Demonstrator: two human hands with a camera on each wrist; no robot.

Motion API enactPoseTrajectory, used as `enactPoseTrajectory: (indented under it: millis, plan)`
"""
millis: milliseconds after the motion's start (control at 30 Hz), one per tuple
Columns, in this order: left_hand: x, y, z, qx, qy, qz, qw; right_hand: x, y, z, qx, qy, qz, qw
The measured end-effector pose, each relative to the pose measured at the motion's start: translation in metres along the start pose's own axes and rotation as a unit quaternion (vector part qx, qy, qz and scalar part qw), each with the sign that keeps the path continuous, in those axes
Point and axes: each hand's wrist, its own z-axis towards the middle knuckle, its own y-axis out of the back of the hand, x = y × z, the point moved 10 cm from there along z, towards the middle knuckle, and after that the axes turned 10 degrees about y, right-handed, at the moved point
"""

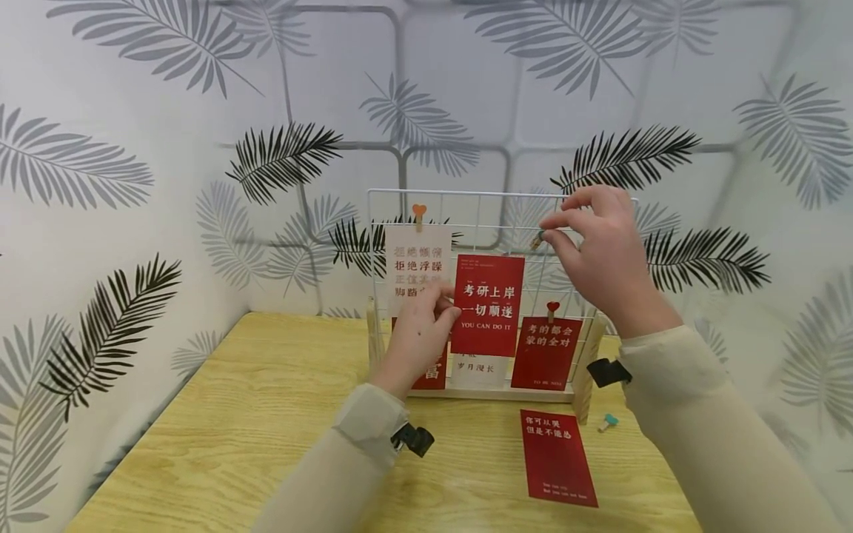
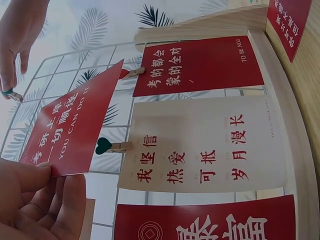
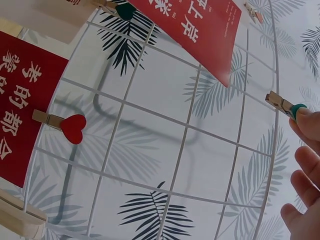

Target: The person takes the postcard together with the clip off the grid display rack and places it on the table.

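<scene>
My left hand (image 1: pixel 421 329) pinches the left edge of a red card (image 1: pixel 489 303) and holds it upright in front of the white wire grid (image 1: pixel 476 211). Between thumb and finger of my right hand (image 1: pixel 600 252) is a small wooden clothespin (image 3: pixel 281 103) with a green end, near the grid's top right. Clipped to the grid are a white card (image 1: pixel 418 244) under an orange heart clothespin (image 1: pixel 419 215), and a red card (image 2: pixel 200 65) under a red heart clothespin (image 3: pixel 60 124). Low in the middle hangs a cream card (image 2: pixel 200 145) with a dark green heart clothespin (image 2: pixel 112 146), beside another red card (image 2: pixel 210 220).
The grid stands in a wooden base (image 1: pixel 493 396) on a wood-grain table (image 1: pixel 286 385). A loose red card (image 1: pixel 558 459) lies in front, with a teal-ended clothespin (image 1: pixel 608 422) to its right. Behind rises a leaf-patterned wall (image 1: pixel 433 74).
</scene>
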Motion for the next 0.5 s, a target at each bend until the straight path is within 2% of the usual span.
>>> enactPoseTrajectory:
  millis: [300,500]
  plan:
    - [0.006,-0.009,-0.005,0.024,0.012,-0.014,0.9995,0.003,0.007,-0.015,-0.016,0.005,-0.005,1.000]
    - [0.012,-0.014,-0.011,0.027,0.027,-0.016,0.9991,-0.003,0.008,-0.026,-0.025,0.007,0.005,1.000]
